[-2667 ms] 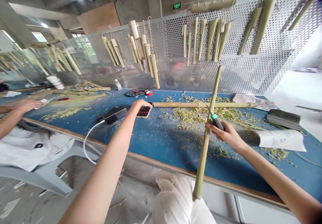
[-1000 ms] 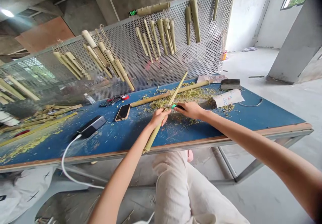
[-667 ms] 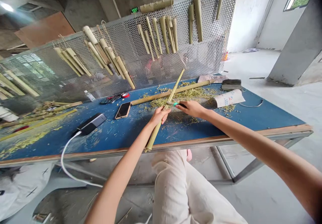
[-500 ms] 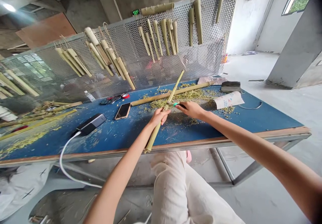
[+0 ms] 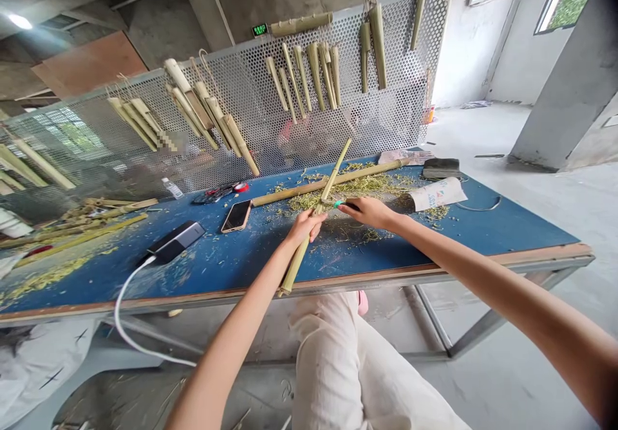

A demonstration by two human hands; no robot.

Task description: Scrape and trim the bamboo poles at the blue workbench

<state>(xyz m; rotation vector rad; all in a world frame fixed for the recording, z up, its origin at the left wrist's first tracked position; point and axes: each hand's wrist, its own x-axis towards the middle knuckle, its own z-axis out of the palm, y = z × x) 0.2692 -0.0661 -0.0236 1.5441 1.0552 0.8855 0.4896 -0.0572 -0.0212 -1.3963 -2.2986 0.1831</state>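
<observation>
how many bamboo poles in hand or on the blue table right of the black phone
2: a slim green bamboo pole held in the left hand, and a long tan bamboo pole lying behind it among yellow-green shavings, which may hide more.

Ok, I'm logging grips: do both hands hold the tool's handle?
No, only the right hand holds the handle; the left hand grips the bamboo pole.

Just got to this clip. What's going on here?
A person's left hand grips a slanted bamboo stick over the near edge of a blue table. The right hand holds a tool with its metal end against the stick, just beyond the left hand. Shavings lie around another bamboo pole on the table, with a phone near its left end.
</observation>
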